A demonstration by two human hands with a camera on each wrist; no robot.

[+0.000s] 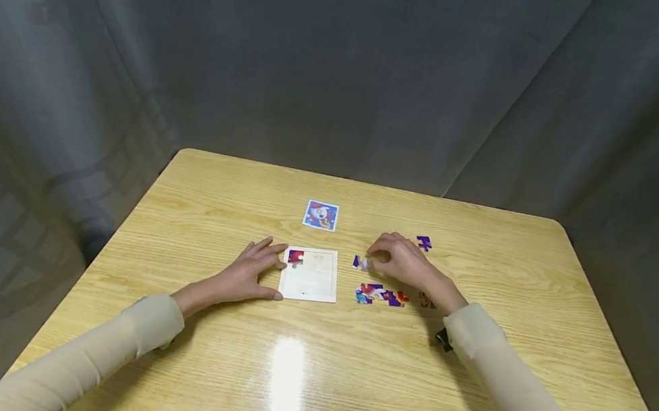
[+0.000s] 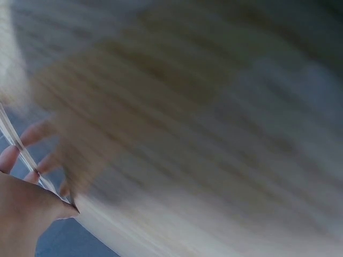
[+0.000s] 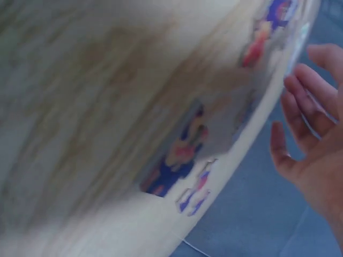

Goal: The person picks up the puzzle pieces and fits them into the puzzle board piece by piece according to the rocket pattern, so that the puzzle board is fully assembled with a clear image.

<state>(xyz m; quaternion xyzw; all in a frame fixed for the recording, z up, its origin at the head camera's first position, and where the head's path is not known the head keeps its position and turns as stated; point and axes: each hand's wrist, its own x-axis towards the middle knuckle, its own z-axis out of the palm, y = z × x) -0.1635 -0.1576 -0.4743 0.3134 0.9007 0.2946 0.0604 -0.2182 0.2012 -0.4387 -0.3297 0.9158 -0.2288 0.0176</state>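
Observation:
In the head view my left hand (image 1: pixel 245 274) rests on the table at a white square puzzle board (image 1: pixel 314 282), fingers spread, fingertips and thumb touching its left edge. A red and purple puzzle piece (image 1: pixel 296 256) lies in the board's upper left corner. My right hand (image 1: pixel 402 261) is right of the board, index finger and thumb bent together at a purple and white puzzle piece (image 1: pixel 357 261), apparently pinching its right end. In the right wrist view the right fingers (image 3: pixel 305 104) are loosely bent; the pinched piece cannot be made out there.
A small picture card (image 1: pixel 321 215) with a white dog-like character lies beyond the board. Several colourful puzzle pieces (image 1: pixel 380 295) lie close together in front of the right hand. A purple piece (image 1: pixel 424 243) lies beyond it, and another piece (image 1: pixel 426 301) is by the right wrist.

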